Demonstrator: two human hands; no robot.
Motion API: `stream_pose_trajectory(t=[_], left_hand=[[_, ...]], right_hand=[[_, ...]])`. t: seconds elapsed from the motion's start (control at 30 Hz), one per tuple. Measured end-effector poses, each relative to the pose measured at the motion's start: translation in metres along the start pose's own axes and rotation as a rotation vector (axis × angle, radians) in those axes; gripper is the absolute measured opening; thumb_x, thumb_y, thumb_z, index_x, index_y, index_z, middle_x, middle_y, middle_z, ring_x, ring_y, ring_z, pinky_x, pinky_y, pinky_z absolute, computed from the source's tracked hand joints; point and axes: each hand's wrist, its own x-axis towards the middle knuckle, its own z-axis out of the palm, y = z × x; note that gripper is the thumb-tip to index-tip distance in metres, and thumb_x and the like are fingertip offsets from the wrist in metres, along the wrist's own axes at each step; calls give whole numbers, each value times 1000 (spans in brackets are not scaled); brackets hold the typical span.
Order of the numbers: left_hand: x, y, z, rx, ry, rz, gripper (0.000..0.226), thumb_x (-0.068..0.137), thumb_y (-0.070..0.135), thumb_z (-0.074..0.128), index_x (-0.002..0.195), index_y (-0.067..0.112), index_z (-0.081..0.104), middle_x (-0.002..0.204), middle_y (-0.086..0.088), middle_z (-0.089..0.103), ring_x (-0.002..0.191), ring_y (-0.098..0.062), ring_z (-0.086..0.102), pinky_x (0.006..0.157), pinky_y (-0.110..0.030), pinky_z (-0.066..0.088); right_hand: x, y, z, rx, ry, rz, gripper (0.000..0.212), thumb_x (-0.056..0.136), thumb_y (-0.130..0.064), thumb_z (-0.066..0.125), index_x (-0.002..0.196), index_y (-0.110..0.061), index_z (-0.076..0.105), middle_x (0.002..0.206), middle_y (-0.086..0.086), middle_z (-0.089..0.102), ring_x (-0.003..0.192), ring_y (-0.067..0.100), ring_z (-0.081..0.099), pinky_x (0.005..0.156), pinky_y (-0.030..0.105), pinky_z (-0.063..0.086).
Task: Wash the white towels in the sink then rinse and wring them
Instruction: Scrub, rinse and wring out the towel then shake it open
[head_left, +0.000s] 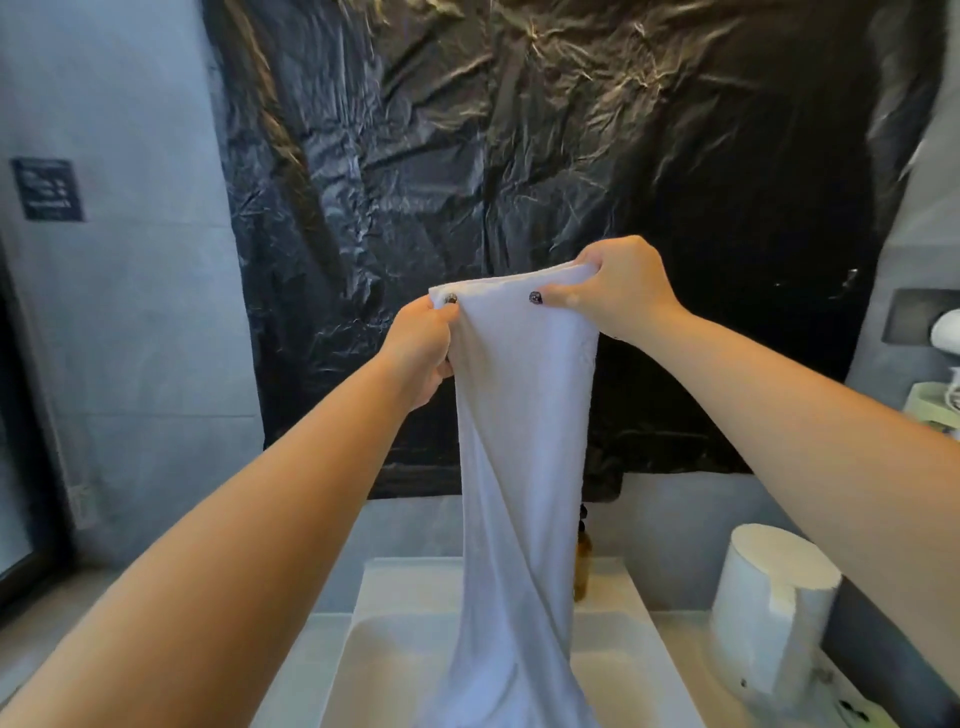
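Both hands up high: left hand (423, 349) and right hand (618, 291) each pinch a top corner of the white towel (519, 467), fingers curled tight, cloth hanging straight down into the sink (363, 654), paper roll (769, 613) beside.

I am wearing the 1 camera on my head, and it is looking forward and slightly down along my outstretched arms. It is sitting close above the white sink (358, 649), facing the black plastic sheet (571, 156) on the wall ahead. Its wide angle is taking in my left hand (421, 348) and right hand (618, 291) mid-frame.
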Motion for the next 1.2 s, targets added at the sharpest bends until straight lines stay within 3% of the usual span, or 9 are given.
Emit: stream_pose_trajectory(t=[0.13,0.23,0.37,0.43,0.5,0.67,0.9,1.1,1.2], left_hand=[[10,16,6,110,19,51,28,106,15,35,114,15,62,113,-3,64,111,-25,58,101,-50,49],[18,26,10,189,64,121,34,106,16,35,80,17,57,92,-4,57,91,-22,52,84,-39,48],[27,37,12,202,117,210,40,105,25,41,67,13,43,74,-7,42,70,-18,37,71,-34,37],[28,41,11,194,122,223,33,104,29,47,73,17,52,80,-4,51,77,-18,47,75,-36,45],[29,44,10,149,111,228,18,102,32,51,96,23,65,103,1,63,101,-21,58,90,-43,53],[33,63,17,70,127,245,30,103,33,50,127,23,64,121,2,63,114,-24,57,100,-51,50],[38,98,23,65,156,348,31,102,35,49,128,21,60,119,3,62,111,-21,58,99,-46,51],[34,77,16,218,152,336,22,102,36,50,95,19,62,90,6,59,92,-15,57,77,-27,52],[32,59,10,194,129,290,23,98,39,56,93,19,67,98,3,66,103,-21,62,87,-34,55]], right_hand=[[16,-8,-11,-30,4,-13,48,77,-42,78,52,-16,47,53,-2,42,52,11,37,51,19,24],[27,-12,-16,-35,36,-11,47,76,-42,79,53,-14,49,53,-1,43,54,14,39,50,20,25],[37,-17,-23,6,86,22,49,76,-36,81,50,-15,44,51,-1,37,50,11,32,48,19,22],[40,-15,-24,3,104,43,44,76,-38,80,55,-12,52,53,-1,41,52,11,37,47,17,24],[42,-13,-22,-5,149,39,40,78,-42,79,66,-9,61,58,-2,47,54,10,42,49,13,26],[53,-22,-26,23,298,-14,33,80,-42,77,76,-12,64,73,-2,55,57,5,44,49,5,24],[78,-37,-43,74,405,-43,35,81,-43,75,89,-10,72,81,-1,63,74,10,54,54,9,31],[63,-25,-35,82,292,25,34,78,-42,79,80,-10,67,76,1,59,64,7,48,52,12,31],[48,-16,-22,142,261,47,34,76,-41,80,81,-11,66,76,0,59,66,7,51,58,16,38]])
